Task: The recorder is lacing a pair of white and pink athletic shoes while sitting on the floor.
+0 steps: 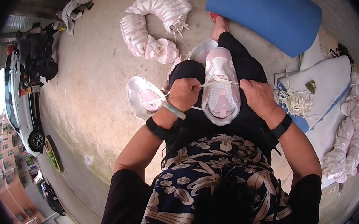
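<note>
Floral clothing (227, 153) lies nearest, with left fingers (194, 84) and right fingers (246, 84) pinching white lace (229, 81) across a pink-and-white shoe (221, 99)

Open-fronted, garage-like workspace: bare concrete floor (87, 86), strung shoe uppers (157, 6), white car (25, 119), reddish apartment block (5, 151) outside.

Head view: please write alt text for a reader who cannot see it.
A left hand and a right hand hold a cream lace across a pink-and-white shoe upper on the wearer's lap. Beyond, a curved stack of similar uppers lies on the floor; loose laces lie to the right.
</note>
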`<state>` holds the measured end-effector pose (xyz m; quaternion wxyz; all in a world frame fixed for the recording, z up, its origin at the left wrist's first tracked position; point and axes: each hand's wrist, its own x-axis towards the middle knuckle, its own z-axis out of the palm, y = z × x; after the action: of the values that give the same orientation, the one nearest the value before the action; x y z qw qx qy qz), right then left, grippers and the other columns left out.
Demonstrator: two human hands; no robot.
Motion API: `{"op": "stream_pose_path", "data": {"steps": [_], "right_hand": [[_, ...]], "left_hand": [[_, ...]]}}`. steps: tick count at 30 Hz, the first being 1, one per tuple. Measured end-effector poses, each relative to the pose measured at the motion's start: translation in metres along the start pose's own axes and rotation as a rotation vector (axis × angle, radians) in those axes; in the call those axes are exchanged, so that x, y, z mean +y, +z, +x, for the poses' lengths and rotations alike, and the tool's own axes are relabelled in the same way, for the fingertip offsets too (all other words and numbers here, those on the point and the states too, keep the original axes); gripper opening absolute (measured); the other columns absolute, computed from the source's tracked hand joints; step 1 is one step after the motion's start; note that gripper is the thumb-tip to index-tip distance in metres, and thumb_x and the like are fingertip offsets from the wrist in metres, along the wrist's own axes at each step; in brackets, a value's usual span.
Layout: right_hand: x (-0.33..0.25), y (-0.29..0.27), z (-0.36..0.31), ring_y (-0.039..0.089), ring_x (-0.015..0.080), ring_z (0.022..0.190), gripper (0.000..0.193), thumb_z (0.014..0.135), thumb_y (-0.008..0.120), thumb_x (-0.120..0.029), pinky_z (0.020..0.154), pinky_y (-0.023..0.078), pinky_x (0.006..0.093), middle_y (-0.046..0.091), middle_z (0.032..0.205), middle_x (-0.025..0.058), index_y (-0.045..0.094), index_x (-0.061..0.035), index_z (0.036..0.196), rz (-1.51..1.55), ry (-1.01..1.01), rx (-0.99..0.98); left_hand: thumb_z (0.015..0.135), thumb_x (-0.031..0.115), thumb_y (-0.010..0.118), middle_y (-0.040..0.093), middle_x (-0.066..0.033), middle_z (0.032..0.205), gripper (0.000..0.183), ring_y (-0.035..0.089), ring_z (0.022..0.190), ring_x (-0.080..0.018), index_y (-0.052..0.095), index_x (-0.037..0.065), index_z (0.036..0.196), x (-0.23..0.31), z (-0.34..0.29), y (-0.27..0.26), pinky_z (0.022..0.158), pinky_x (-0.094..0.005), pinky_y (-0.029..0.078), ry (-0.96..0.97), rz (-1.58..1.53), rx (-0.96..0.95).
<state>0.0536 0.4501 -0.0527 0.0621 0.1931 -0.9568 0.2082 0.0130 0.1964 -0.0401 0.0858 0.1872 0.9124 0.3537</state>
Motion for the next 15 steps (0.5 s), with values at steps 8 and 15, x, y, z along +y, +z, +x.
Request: {"op": "stream_pose_path", "data": {"steps": [8,15], "right_hand": [[0.008,0.001,-0.015,0.058,0.0314,0.062,0.003,0.081,0.052,-0.010,0.052,0.045,0.0397,0.056,0.066,0.0123,0.054,-0.0074,0.079,0.099,0.068,-0.074],[0.015,-0.007,-0.033,0.059,0.0321,0.064,0.004,0.081,0.052,-0.010,0.054,0.046,0.0406,0.057,0.067,0.0125,0.055,-0.0073,0.081,0.162,0.073,0.004]], "left_hand": [[0.078,0.008,0.060,0.050,0.0010,0.053,0.011,0.046,0.047,-0.0075,0.060,0.003,0.069,-0.016,0.000,-0.020,0.045,-0.0244,0.037,-0.241,-0.275,-0.268],[0.077,0.020,0.061,0.055,-0.0074,0.055,0.014,0.057,0.050,-0.0256,0.051,0.010,0.078,-0.009,-0.016,-0.011,0.045,-0.0355,0.045,0.150,0.567,-0.038]]}}
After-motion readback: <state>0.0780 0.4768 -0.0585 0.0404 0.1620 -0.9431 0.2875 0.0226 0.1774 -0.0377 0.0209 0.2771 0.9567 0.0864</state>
